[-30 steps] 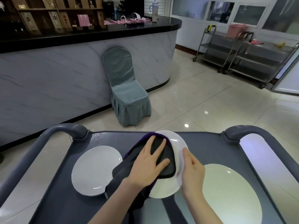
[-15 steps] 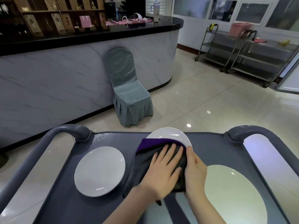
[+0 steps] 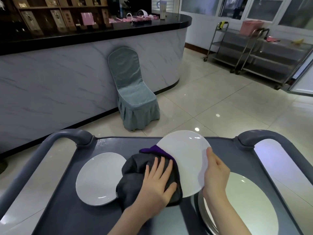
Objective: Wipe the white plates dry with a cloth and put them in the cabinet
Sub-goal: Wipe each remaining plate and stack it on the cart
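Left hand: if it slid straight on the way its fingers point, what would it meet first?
Likely the purple edge of the cloth just ahead of the left hand, then the bare face of the held white plate; depth is unclear.

The plates [image 3: 100, 178] are plain white; the cloth [image 3: 135, 173] is charcoal with a purple edge. The trolley [image 3: 67, 209] is slate grey, the chair cover [image 3: 133, 92] dusty teal, the bar front [image 3: 59, 85] pale, marble-veined.

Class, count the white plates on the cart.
3: a round white plate at left; a held plate centre, in the right hand; a larger plate at right, perhaps hiding others.
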Available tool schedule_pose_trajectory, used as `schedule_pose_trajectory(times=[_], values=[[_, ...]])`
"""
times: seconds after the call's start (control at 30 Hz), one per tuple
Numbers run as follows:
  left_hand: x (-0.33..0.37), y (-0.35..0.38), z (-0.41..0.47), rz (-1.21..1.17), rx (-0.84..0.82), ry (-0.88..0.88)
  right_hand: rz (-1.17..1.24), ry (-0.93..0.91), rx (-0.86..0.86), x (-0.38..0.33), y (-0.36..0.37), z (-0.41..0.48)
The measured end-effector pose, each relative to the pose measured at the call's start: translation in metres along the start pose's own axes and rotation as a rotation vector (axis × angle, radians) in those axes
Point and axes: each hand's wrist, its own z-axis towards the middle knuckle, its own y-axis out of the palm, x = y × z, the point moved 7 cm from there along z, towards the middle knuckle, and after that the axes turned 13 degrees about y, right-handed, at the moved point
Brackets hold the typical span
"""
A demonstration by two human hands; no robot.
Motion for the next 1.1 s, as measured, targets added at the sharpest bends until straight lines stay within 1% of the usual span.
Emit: schedule_pose_trajectory(times=[0.07, 0.13, 0.17, 0.23, 0.3, 0.4, 0.5, 0.57, 0.67, 0.77, 0.83, 0.9, 0.97, 1.03, 1.1], values=[[0.022, 0.0, -0.008, 0.067, 0.063, 0.053, 0.012, 0.038, 0.008, 0.009, 0.003, -0.002], [0.044, -0.004, -0.007, 0.143, 0.153, 0.144, -0.013, 0.037, -0.03, 0.017, 0.01, -0.008], [0.049, -0.005, -0.002, 0.15, 0.158, 0.16, -0.042, 0.021, -0.062, 0.019, 0.015, -0.012], [0.046, -0.013, 0.014, 0.163, 0.142, 0.145, -0.051, 0.018, -0.11, 0.026, 0.024, -0.019], [0.034, -0.016, 0.032, 0.136, 0.053, 0.127, -0.012, 0.068, -0.136, 0.035, 0.028, -0.023], [0.013, -0.028, 0.049, 0.13, -0.019, 0.118, -0.017, 0.074, -0.123, 0.037, 0.028, -0.025], [-0.015, -0.038, 0.049, 0.126, 0.02, 0.018, -0.034, 0.045, -0.102, 0.026, 0.022, -0.02], [-0.024, -0.04, 0.041, 0.148, 0.05, -0.016, -0.052, -0.011, -0.114, 0.012, 0.02, -0.016], [-0.023, -0.03, 0.022, 0.128, 0.001, -0.038, -0.042, -0.074, -0.087, -0.007, 0.015, -0.009], [0.0, -0.007, 0.0, 0.117, -0.044, -0.006, -0.023, -0.095, -0.053, -0.014, 0.01, -0.005], [0.022, -0.002, -0.009, 0.17, 0.018, 0.056, -0.022, -0.085, -0.055, -0.011, 0.011, -0.007], [0.034, 0.001, -0.006, 0.183, 0.038, 0.08, -0.001, -0.061, -0.088, -0.002, 0.014, -0.013], [0.044, -0.003, 0.007, 0.137, 0.06, 0.144, -0.034, -0.096, -0.124, 0.004, 0.019, -0.022], [0.041, -0.009, 0.023, 0.137, 0.069, 0.133, -0.067, -0.135, -0.148, 0.008, 0.024, -0.03], [0.036, -0.025, 0.036, 0.17, 0.127, 0.114, -0.078, -0.143, -0.174, 0.01, 0.027, -0.039]])
